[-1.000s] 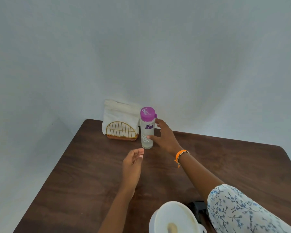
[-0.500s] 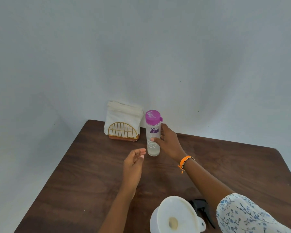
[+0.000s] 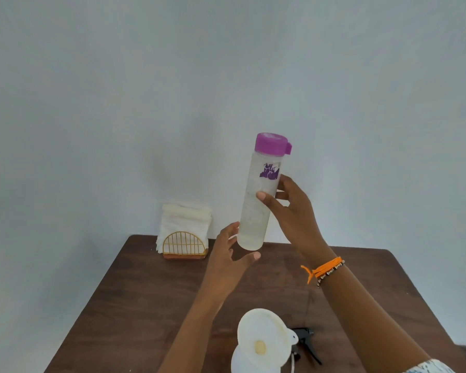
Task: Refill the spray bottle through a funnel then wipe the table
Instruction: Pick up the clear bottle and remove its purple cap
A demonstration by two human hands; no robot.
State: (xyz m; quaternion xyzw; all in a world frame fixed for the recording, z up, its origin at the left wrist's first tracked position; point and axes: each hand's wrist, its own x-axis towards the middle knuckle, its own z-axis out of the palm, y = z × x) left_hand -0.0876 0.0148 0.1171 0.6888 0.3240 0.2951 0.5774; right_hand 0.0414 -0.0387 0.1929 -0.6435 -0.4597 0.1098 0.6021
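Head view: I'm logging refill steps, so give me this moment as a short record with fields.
water bottle: lifted clear of the table, near upright, purple lid on
right hand: grips the bottle's middle
left hand: open, fingers at the bottle's base
funnel: seated in the white spray bottle, near edge
trigger sprayer: lying beside it
napkin holder: far edge, stocked

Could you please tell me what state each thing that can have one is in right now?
Water bottle: lifted off the table, nearly upright, purple lid shut.
Right hand: grips the bottle's middle.
Left hand: open, at the bottle's base.
Funnel: seated in the spray bottle.
Spray head: off, lying on the table.
Napkins: standing in their holder.
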